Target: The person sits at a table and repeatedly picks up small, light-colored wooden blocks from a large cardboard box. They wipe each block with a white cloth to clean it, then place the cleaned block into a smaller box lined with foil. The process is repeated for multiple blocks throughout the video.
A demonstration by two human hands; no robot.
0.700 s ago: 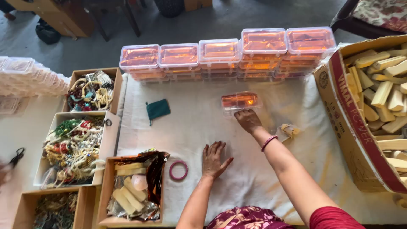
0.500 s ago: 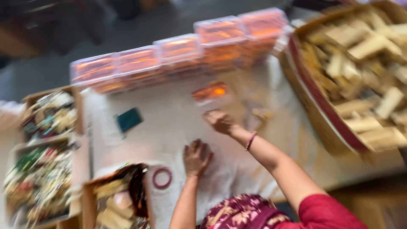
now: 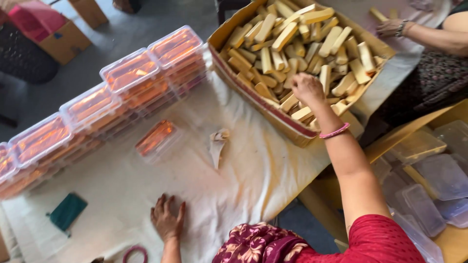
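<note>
Counts, head view:
- One cardboard box [image 3: 222, 61] of pale wooden sticks [image 3: 292, 44]; too many sticks to count.
- Four stacks of clear lidded boxes [image 3: 129, 73] fully in view, a fifth cut off at the left edge.
- One single clear box [image 3: 156, 139] on the cloth.
- One green pouch [image 3: 67, 212].
- One pink ring [image 3: 135, 253].
- One scrap of paper [image 3: 218, 143].
- Three hands: left hand [image 3: 167, 221], right hand [image 3: 307, 88], one co-worker's hand [image 3: 390, 28].

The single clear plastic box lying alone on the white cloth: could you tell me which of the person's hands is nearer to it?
Left. The left hand rests flat on the cloth just below the single box; the right hand reaches into the cardboard box of tan sticks, farther off.
</note>
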